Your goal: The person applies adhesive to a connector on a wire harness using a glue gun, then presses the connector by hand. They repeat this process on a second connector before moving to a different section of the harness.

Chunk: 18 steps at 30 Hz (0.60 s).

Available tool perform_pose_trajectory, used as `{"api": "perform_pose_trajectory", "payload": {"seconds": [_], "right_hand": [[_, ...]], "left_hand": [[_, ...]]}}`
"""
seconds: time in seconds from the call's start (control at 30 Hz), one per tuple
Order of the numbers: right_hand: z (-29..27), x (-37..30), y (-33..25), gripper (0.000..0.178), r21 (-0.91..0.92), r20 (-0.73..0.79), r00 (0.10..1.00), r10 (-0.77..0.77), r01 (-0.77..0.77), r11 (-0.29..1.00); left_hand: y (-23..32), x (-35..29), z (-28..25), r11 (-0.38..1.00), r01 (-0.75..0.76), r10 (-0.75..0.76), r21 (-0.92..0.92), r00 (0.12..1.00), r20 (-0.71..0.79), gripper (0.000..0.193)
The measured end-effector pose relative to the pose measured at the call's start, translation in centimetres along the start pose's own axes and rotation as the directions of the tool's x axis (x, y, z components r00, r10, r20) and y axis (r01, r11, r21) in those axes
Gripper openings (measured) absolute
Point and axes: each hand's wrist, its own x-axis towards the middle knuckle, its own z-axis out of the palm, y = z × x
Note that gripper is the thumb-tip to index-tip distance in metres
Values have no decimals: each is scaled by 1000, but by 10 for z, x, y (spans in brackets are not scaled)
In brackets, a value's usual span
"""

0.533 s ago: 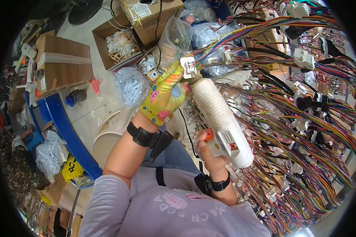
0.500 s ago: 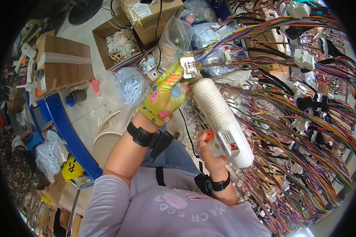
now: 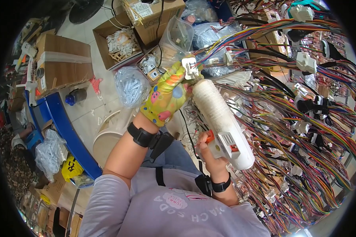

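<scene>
My left hand (image 3: 168, 94), in a yellow glove with coloured spots, grips a white plastic connector (image 3: 191, 68) at its fingertips. Thin multicoloured wires (image 3: 215, 47) run from that connector up to the right. My right hand (image 3: 213, 156) is bare and wraps the handle of a white hot glue gun (image 3: 217, 114), with a finger at its orange trigger (image 3: 209, 136). The gun has a ribbed, stained barrel that slants up toward the left glove. Its tip sits close to the gloved fingers, just below the connector; whether they touch is hidden.
Dense hanging wire bundles (image 3: 296, 134) with white connectors fill the right side. Beyond the left hand stand an open carton (image 3: 106, 43) of white parts and a clear bag (image 3: 131, 87). A white bucket (image 3: 106, 144) and a blue curved edge (image 3: 69, 130) lie left. A black cord (image 3: 188, 132) hangs between my arms.
The connector and left glove have shifted very slightly right. The glue gun's tip has tilted a little; both holds stay the same.
</scene>
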Motion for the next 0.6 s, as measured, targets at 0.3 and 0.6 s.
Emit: {"api": "perform_pose_trajectory", "payload": {"seconds": [0.3, 0.6], "right_hand": [[-1, 3, -11, 23, 92, -8, 999, 44, -43, 995], [3, 4, -24, 25, 347, -12, 985, 174, -159, 924]], "left_hand": [[-8, 4, -16, 981, -93, 99, 170, 995, -26, 42], [3, -2, 12, 925, -87, 93, 369, 996, 0, 41]]}}
